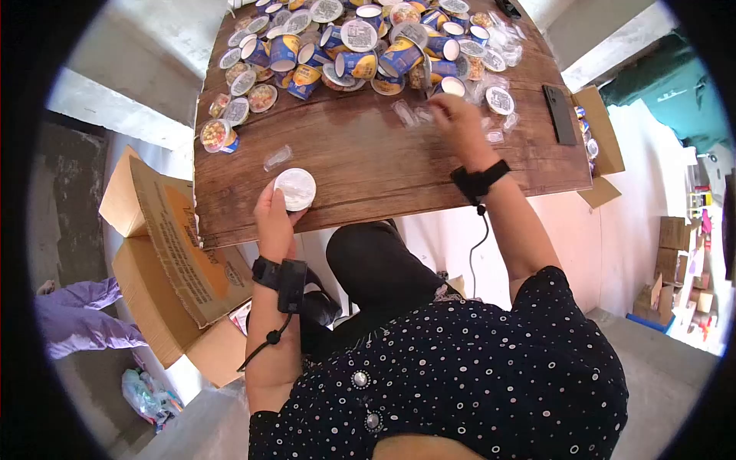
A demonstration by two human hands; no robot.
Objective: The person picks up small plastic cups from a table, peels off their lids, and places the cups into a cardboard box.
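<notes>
My left hand [274, 222] is closed around a cup [295, 189], whose round white top faces up near the table's front edge. Something pale or clear appears to lie in or on that top; its kind is hard to make out. My right hand [462, 130] is over the right part of the table, fingers curled together beside clear plastic pieces [423, 114]. Whatever its fingertips may pinch is hidden. Just beyond them is a white-topped cup [453, 86]. Another clear piece [277, 157] lies near my left hand.
Blue-and-yellow paper cups [356, 64], clear-walled cups of colourful pieces [262, 97] and printed round lids [359, 35] are heaped across the wooden table [360, 146]. A black phone [559, 115] lies at right. Cardboard boxes [172, 253] flank the table; a person's purple trousers [88, 318] show at left.
</notes>
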